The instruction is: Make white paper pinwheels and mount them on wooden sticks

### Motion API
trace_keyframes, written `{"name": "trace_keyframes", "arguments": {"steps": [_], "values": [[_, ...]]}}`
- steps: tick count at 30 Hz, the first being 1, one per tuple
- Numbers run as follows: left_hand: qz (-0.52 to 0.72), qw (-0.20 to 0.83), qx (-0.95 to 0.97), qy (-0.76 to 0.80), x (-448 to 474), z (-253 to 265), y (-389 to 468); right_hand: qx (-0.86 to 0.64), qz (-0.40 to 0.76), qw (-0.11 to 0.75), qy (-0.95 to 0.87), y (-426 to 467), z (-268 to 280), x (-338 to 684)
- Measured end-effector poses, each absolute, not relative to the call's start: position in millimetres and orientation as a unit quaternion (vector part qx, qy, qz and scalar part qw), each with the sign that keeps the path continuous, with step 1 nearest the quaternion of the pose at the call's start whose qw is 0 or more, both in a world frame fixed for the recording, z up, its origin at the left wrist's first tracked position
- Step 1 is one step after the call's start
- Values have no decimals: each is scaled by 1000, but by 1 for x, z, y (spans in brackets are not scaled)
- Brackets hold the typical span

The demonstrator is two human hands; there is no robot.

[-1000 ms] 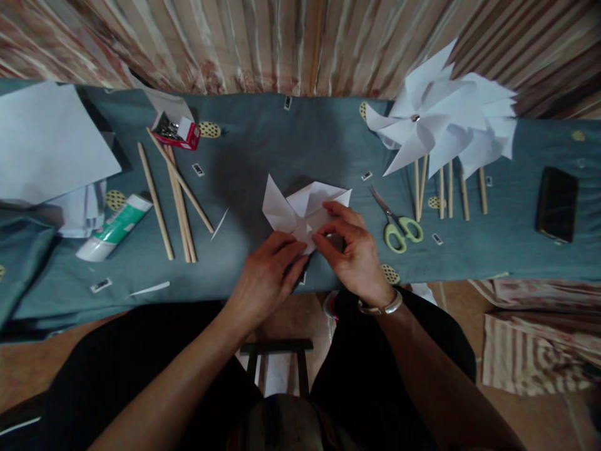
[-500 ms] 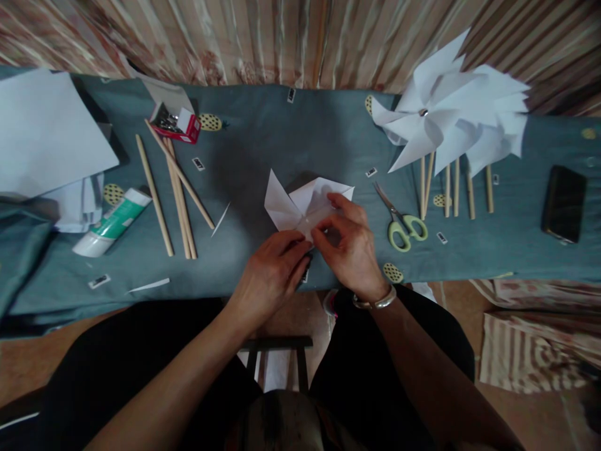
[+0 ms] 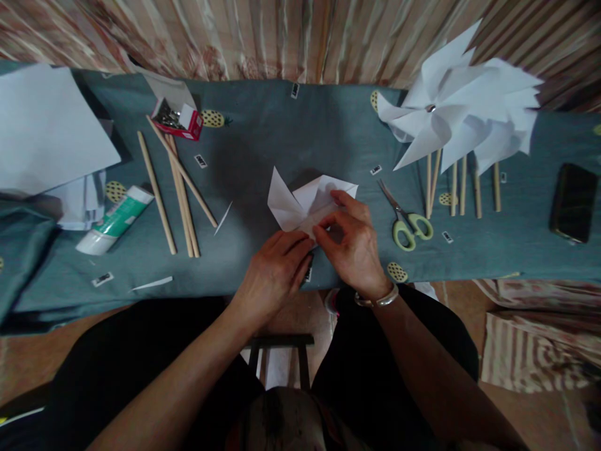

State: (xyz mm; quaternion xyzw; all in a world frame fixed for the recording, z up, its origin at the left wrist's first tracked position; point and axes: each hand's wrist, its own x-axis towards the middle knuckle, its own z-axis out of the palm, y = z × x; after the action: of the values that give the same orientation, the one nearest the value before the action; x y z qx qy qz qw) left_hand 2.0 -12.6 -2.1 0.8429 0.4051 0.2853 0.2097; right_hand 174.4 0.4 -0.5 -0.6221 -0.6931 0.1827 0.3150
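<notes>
A white paper pinwheel (image 3: 285, 205), its blades partly folded toward the middle, lies near the front edge of the cloth-covered table. My left hand (image 3: 275, 263) grips its lower edge, fingers closed on the paper. On the right side my right hand (image 3: 352, 241), with a bracelet at the wrist, pinches the paper close to the centre between thumb and finger. Both sets of fingertips nearly meet and hide part of the lower blades. Scissors (image 3: 404, 219) with green handles lie slightly open to the right of my right hand.
Finished paper pinwheels (image 3: 441, 116) on sticks lie back right, a phone (image 3: 573, 203) at far right. To the left are wooden sticks (image 3: 157, 191), a red box (image 3: 190, 128) of metal fasteners, a glue tube (image 3: 115, 222), paper sheets (image 3: 51, 128) and a paper scrap (image 3: 153, 284).
The view has shifted slightly, moving everything a little to the right in the picture. Both hands keep nearly the same hold on the paper pinwheel.
</notes>
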Motion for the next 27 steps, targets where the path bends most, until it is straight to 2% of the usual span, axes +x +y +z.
{"name": "trace_keyframes", "arguments": {"steps": [27], "values": [[262,200,851,409,3,0,-11,-607,178,298,-715,-1,1,175]]}}
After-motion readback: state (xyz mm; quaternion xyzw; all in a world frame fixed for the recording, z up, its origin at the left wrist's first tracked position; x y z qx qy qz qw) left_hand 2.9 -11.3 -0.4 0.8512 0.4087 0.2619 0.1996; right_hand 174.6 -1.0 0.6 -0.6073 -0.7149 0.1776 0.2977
